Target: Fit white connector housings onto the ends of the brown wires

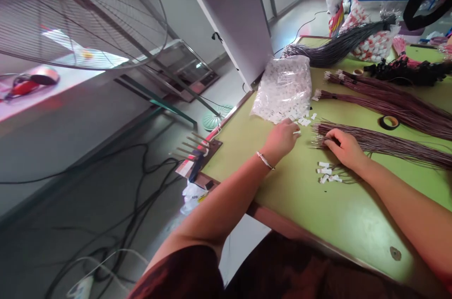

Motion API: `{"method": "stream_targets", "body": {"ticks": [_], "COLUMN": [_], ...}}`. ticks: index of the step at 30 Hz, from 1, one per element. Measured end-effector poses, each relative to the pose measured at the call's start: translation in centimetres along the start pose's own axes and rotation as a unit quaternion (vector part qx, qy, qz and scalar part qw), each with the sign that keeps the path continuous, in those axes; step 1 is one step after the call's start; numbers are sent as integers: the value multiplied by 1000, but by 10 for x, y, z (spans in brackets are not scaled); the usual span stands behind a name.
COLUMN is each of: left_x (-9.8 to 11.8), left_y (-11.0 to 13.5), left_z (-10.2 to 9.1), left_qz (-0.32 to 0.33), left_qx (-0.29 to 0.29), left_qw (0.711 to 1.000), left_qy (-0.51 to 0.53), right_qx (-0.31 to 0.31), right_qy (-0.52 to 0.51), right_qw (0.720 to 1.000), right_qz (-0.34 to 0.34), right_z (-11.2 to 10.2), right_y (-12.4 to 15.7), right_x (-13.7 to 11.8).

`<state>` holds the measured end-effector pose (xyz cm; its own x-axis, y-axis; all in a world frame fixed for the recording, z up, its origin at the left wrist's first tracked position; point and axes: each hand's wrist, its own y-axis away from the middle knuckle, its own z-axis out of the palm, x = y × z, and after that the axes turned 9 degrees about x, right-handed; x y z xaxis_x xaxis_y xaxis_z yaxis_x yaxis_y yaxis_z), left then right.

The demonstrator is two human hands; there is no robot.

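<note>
At far left we have a wire-guarded fan (81, 2), then a pronged rack (212, 152) at the corner of the green table (289, 200). Our left hand (280, 139) lies over the table, fingers curled in and pinching a small white connector (297, 132). Just beyond it sits our clear bag (284, 84) of white pieces, loose connectors (304, 121) at its lower edge. Farther right, nearer us, connectors on wires (324, 171) lie in a cluster. Our right hand (344, 148) has thumb and fingertips closed on the ends of a brown wire bundle (388, 143); we cannot tell how many strands
</note>
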<state>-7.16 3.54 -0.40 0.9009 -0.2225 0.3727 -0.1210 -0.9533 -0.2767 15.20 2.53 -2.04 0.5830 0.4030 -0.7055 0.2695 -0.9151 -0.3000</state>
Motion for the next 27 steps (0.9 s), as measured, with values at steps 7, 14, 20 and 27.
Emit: {"method": "stream_targets", "body": {"ticks": [7,14,20,27], "left_x": [7,11,37,52], "left_y": [-1,-5,-6,4], "left_z": [11,-3,-20,7], "left_qz": [56,56,-162,-263], "left_qx": [-44,-12,-4,-90], "left_qw": [990,997,919,710], "left_qy": [-122,-56,359,647], "right_qx": [65,31,83,100], "right_qy": [-57,-131,-292,-268], "right_qw": [996,990,940,941], "right_qz": [5,38,155,178], "right_z": [-5,-10,-5,-8], "right_y": [-3,-7,-7,-6], "right_x": [-4,-5,-3,-11]}}
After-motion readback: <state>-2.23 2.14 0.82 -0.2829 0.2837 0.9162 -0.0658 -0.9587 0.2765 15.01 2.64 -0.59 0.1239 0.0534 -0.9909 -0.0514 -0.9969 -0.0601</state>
